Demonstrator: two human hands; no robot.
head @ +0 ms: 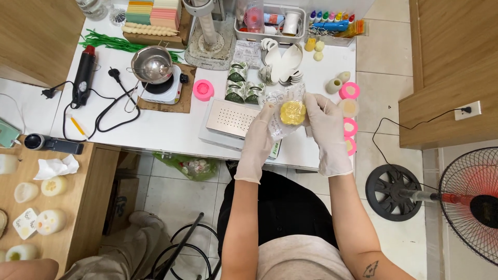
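Holding a yellow flower-shaped piece (293, 112) inside a clear plastic bag (280, 106), both gloved hands are meeting above the near edge of the white bench (171, 129). The left hand (262, 137) is coming up from below, its fingers (270, 111) closing on the bag's left side, while the right hand (327, 129) is pressing in from the right, its fingers (314, 103) clamping on the bag just beside the yellow piece. So the piece is sitting between the two sets of fingers, touching them only through the plastic.

One perforated metal box (231, 119) is lying directly to the left of the hands. Three green patterned packets (243, 85) are standing behind it, near one pink round mould (203, 89). Four more pink moulds (350, 109) are lining the right edge of the bench. One steel pot (152, 65) is resting on a small white hotplate (162, 88) toward the far left, with one black heat gun (83, 78) lying at the left edge.
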